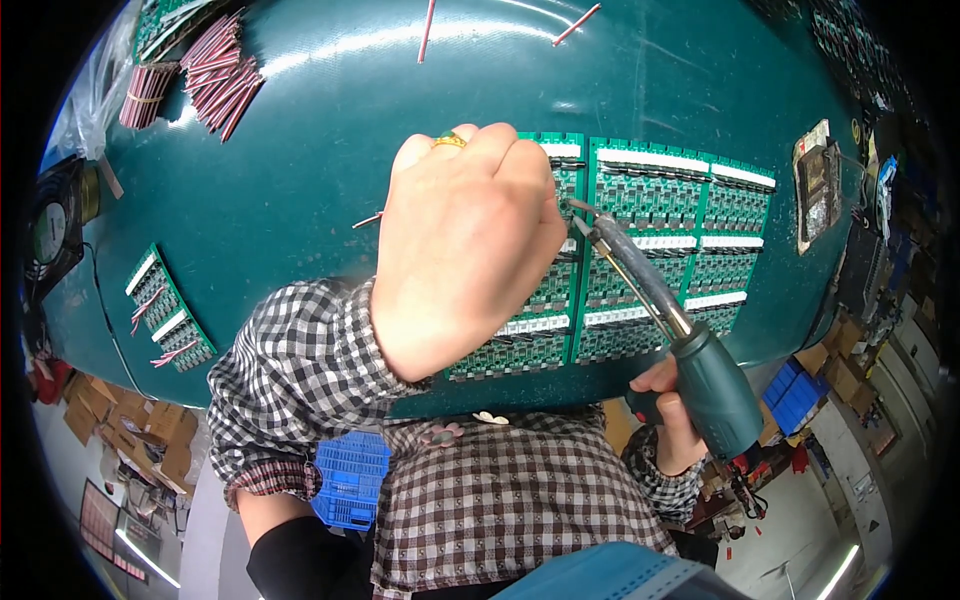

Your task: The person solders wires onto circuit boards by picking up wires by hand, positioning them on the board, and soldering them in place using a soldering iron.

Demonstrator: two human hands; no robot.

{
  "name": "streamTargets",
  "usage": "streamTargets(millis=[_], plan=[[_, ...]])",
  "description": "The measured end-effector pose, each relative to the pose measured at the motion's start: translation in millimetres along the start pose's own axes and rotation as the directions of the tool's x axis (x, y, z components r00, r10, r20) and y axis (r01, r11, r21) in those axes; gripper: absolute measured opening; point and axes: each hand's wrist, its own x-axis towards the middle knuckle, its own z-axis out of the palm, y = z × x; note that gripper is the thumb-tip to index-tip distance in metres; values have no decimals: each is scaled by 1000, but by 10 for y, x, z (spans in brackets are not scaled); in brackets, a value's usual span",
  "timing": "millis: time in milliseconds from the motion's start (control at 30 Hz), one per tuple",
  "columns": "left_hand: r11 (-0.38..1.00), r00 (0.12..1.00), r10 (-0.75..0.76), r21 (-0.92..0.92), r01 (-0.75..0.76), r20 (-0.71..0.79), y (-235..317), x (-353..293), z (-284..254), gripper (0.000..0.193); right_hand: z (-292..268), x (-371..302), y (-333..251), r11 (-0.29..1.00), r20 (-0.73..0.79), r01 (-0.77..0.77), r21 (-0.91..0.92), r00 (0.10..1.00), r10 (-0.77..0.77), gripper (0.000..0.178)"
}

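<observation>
My left hand (470,230) is closed in a loose fist above the green circuit boards (650,190), knuckles up, with a ring on one finger. Its fingertips are hidden beneath it, so what they pinch cannot be made out. A short red-and-white wire (368,220) pokes out beside that hand; whether it is held or lies on the table is unclear. In my right hand (680,425) is a soldering gun (715,390) with a green handle and a metal barrel. Its tip meets the board area right beside my left hand's fingers.
Bundled red-and-white wires (220,75) lie at the far left of the green table (300,190). A small board with wires attached (170,308) rests at the left, near a fan (55,230). At the right is a worn metal holder (818,185). Two loose wires lie at the far side.
</observation>
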Motion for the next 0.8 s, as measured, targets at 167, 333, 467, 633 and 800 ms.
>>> streamTargets(millis=[167, 333, 467, 633, 800], plan=[[1000, 1000, -6, -10, 6, 3, 0, 2, -14, 12, 23, 8, -14, 999, -8, -34, 0, 999, 34, 41], [1000, 1000, -4, -29, 4, 13, 1, 7, -25, 10, -55, -21, 26, 993, 23, -109, 37, 994, 108, 64], [999, 1000, 3, -42, -2, 13, 14, 5, -31, 10, -75, -7, -2, 997, 37, -66, -32, 997, 67, 56], [997, 1000, -2, -73, 3, 4, 0, 7, -29, 10, -83, -2, -19, 991, 44, 37, -128, 999, -32, 41], [998, 1000, 4, -63, -4, 7, 1, 1, -40, 10, -21, -19, -88, 998, -12, -3, -67, 1000, 3, 40]])
